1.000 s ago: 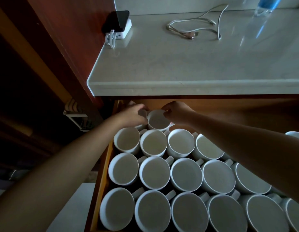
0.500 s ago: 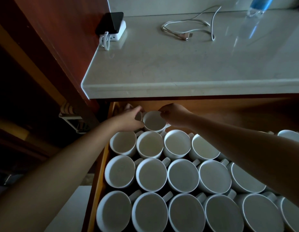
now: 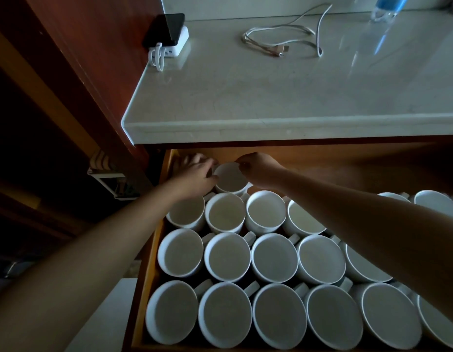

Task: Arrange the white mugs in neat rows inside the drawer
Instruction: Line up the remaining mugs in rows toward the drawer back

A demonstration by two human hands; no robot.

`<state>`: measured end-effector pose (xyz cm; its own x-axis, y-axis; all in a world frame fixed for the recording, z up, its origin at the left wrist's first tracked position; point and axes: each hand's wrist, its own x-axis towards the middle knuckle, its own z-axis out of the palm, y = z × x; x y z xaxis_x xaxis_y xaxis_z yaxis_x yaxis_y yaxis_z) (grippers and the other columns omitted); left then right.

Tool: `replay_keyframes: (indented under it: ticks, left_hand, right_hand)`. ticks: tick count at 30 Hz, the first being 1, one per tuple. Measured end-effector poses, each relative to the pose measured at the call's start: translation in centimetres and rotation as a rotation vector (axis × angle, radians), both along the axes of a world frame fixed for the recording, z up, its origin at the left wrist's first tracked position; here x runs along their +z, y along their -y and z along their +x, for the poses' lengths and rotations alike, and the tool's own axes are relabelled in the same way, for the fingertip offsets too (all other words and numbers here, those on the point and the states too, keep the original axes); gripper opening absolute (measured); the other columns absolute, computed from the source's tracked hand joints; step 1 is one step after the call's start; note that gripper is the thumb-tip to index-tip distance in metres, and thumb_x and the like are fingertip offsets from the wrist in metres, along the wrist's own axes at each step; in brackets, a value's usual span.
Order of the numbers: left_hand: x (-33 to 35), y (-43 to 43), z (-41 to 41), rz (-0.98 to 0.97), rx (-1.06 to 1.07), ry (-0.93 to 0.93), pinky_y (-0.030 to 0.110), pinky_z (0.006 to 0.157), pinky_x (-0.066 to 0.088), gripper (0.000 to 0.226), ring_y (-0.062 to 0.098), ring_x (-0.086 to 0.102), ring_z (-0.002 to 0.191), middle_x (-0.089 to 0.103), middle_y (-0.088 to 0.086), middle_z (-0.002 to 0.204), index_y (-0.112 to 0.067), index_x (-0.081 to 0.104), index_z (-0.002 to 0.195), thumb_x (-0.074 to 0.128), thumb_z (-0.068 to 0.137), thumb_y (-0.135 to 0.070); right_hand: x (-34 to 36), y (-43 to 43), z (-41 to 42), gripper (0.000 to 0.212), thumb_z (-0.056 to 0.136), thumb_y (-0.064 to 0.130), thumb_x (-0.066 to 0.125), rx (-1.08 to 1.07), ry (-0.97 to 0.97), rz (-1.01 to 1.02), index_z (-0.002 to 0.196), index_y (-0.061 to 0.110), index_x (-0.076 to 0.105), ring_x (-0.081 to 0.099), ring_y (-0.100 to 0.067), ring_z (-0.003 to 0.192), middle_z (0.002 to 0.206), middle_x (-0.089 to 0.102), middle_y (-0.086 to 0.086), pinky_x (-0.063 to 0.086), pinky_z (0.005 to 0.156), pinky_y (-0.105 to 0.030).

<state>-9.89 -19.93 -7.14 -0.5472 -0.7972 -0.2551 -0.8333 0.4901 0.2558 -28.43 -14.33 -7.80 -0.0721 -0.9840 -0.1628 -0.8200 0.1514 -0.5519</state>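
An open wooden drawer [image 3: 154,247] holds several white mugs packed upright in rows, handles pointing up and right. One white mug [image 3: 230,177] sits alone at the back left, under the counter lip. My left hand [image 3: 195,175] grips its left rim and covers what lies further left. My right hand [image 3: 258,168] pinches its right rim from above. Both forearms reach over the front rows; the right arm hides part of the mugs on the right side.
A pale stone counter [image 3: 283,97] overhangs the drawer's back. On it lie a power bank with a dark phone [image 3: 169,34], a coiled white cable [image 3: 283,39] and a blue-capped bottle [image 3: 388,6]. A dark red cabinet wall [image 3: 93,59] stands left.
Both hands stay on the back mug, which has shifted slightly deeper into the drawer's back left corner. The view has tilted a little, showing more counter.
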Motion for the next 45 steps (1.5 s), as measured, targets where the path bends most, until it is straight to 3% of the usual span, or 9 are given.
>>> replay_keyframes:
  ticks: [18,22,25,30,33,36,38,40,45]
  left_hand:
    - [0.4,-1.6,-0.2,-0.013,-0.033,-0.02,0.051,0.119,0.01,0.062,0.031,0.002,0.15,0.008,0.007,0.163,-0.021,0.027,0.152,0.047,0.096,-0.039]
    - [3.8,-6.7,-0.8,-0.061,-0.147,-0.114,0.041,0.118,0.016,0.067,0.028,0.012,0.148,0.024,0.009,0.158,-0.019,0.036,0.146,0.046,0.09,-0.054]
    - [7.0,-13.3,-1.1,-0.011,-0.322,-0.242,0.037,0.111,0.031,0.076,0.021,0.034,0.136,0.041,0.003,0.144,-0.02,0.042,0.139,0.049,0.079,-0.066]
    - [8.4,-25.6,-1.6,0.019,-0.474,-0.113,0.024,0.113,0.019,0.109,0.007,0.012,0.142,0.014,-0.011,0.157,-0.035,0.009,0.152,0.064,0.067,-0.076]
    - [6.8,-29.7,-2.1,-0.071,-0.444,-0.088,0.024,0.11,0.018,0.119,0.013,0.012,0.143,0.015,-0.007,0.158,-0.031,0.004,0.154,0.065,0.063,-0.078]
    - [5.8,-31.2,-2.5,-0.234,-0.452,-0.084,0.033,0.107,0.035,0.109,0.019,0.031,0.135,0.039,0.0,0.146,-0.025,0.025,0.15,0.067,0.061,-0.069]
    - [5.7,-31.6,-2.6,-0.255,-0.363,-0.123,0.029,0.107,0.03,0.108,0.018,0.031,0.134,0.043,0.002,0.144,-0.023,0.032,0.149,0.068,0.057,-0.067]
    - [5.7,-32.1,-2.5,-0.248,-0.282,-0.153,0.026,0.109,0.02,0.113,0.017,0.022,0.139,0.037,0.0,0.149,-0.025,0.027,0.151,0.07,0.055,-0.066]
    - [6.0,-32.9,-2.8,-0.259,-0.161,-0.12,0.049,0.118,0.021,0.127,0.018,0.003,0.147,0.013,-0.006,0.158,-0.04,0.006,0.151,0.081,0.051,-0.061]
  right_hand:
    - [0.2,-1.4,0.7,0.042,0.098,0.017,0.039,-0.032,-0.014,0.046,0.137,0.02,0.051,0.062,-0.028,0.104,0.131,0.06,-0.011,0.041,0.07,-0.023]
    - [2.4,-4.8,0.1,0.043,0.097,0.023,0.047,0.009,-0.086,-0.015,0.14,0.018,0.047,0.054,-0.028,0.12,0.136,0.056,-0.011,0.04,0.089,-0.027]
    - [5.0,-9.2,-1.1,0.041,0.097,0.028,0.052,0.092,-0.062,-0.034,0.137,0.017,0.05,0.056,-0.022,0.12,0.132,0.06,-0.005,0.037,0.084,-0.02]
    - [6.4,-19.5,-4.5,0.04,0.093,0.032,0.058,0.198,-0.087,-0.002,0.133,0.025,0.054,0.058,-0.009,0.11,0.124,0.061,0.01,0.04,0.09,-0.021]
    - [7.1,-26.2,-6.2,0.04,0.092,0.036,0.059,0.22,-0.024,0.054,0.132,0.03,0.054,0.057,0.001,0.106,0.123,0.06,0.018,0.045,0.091,-0.021]
    - [7.7,-32.0,-6.9,0.044,0.086,0.044,0.064,0.272,0.018,0.128,0.129,0.041,0.053,0.056,0.008,0.107,0.117,0.058,0.028,0.048,0.094,-0.022]
    - [7.9,-34.8,-7.0,0.056,0.077,0.063,0.062,0.301,-0.087,0.135,0.129,0.048,0.046,0.056,0.007,0.106,0.115,0.056,0.032,0.051,0.091,-0.027]
    - [7.8,-36.4,-7.3,0.065,0.071,0.071,0.057,0.336,-0.252,0.054,0.129,0.048,0.043,0.059,0.0,0.105,0.122,0.057,0.026,0.053,0.086,-0.031]
    - [7.0,-36.6,-8.3,0.059,0.073,0.062,0.063,0.282,-0.391,-0.124,0.127,0.044,0.049,0.058,-0.004,0.107,0.122,0.058,0.022,0.045,0.081,-0.024]
